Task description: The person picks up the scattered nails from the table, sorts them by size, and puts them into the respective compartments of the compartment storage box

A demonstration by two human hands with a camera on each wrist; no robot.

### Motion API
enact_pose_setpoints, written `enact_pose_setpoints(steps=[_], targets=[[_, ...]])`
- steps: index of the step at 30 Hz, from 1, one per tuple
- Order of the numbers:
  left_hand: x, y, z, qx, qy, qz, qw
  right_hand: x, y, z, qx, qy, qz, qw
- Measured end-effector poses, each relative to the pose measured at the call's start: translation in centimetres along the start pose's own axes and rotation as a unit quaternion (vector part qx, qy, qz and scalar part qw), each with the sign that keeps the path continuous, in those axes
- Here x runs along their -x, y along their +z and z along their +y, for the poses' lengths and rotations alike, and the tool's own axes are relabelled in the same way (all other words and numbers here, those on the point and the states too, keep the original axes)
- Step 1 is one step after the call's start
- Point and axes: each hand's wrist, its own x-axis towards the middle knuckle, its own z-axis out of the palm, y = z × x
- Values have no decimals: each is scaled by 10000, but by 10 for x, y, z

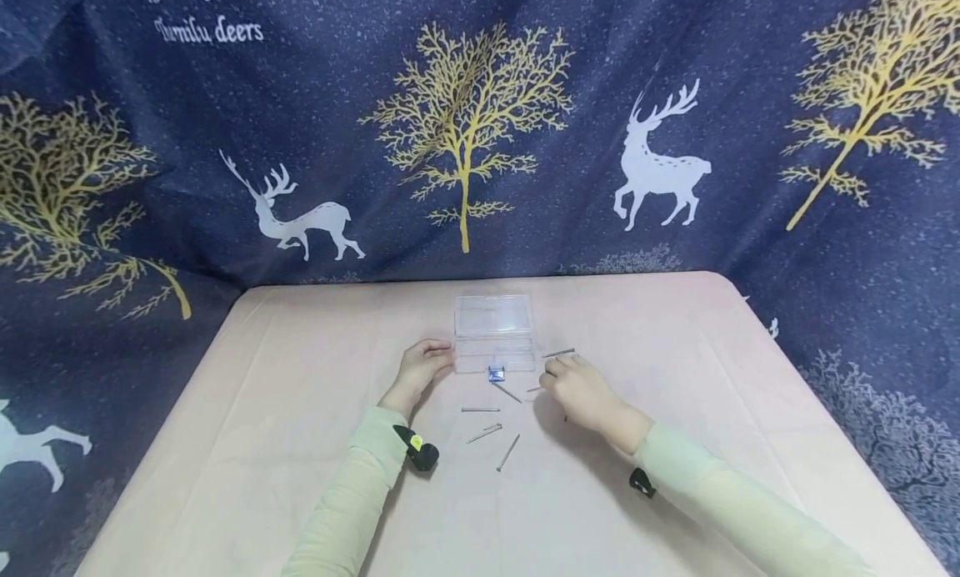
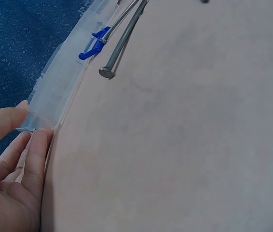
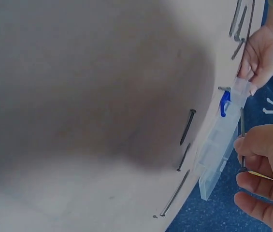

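A clear plastic compartment box (image 1: 472, 363) stands with its lid (image 1: 492, 314) raised at the back and a blue latch (image 1: 497, 374) at its front. My left hand (image 1: 426, 367) holds the box's left end, thumb on one side and fingertips at the corner in the left wrist view. Between the thumb and fingers of my right hand (image 3: 269, 159) is a pinched nail (image 3: 243, 130), held up off the table beside the box. In the head view that hand (image 1: 583, 391) is just right of the box and hides the nail it holds.
Several loose nails lie on the pale tablecloth: one behind the right hand (image 1: 558, 353), one by the latch (image 1: 507, 392), others nearer the front (image 1: 481, 409). Behind the table's far edge hangs a dark blue cloth (image 1: 525, 227) printed with deer and trees.
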Motion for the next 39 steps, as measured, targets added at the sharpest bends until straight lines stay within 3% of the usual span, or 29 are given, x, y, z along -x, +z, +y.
enact_pose_setpoints(steps=[8, 13, 18, 27, 31, 39], targets=[[-1, 0, -6, 107, -43, -43, 9999, -13, 9, 5, -31, 244, 42, 9997], [-2, 0, -7, -67, -47, 28, 10000, -22, 15, 8, -34, 306, 261, 9992], [-2, -1, -4, -14, 14, -34, 10000, -35, 16, 10, -303, 522, 388, 9974], [-1, -7, -5, 36, 122, 18, 9999, -64, 19, 16, -511, 775, 319, 9952], [-3, -4, -5, 157, 179, -76, 9997, -70, 26, 21, -475, 881, 231, 9947], [-1, -2, -3, -124, 321, 31, 9994, -77, 38, 24, -565, 1077, 100, 9925]])
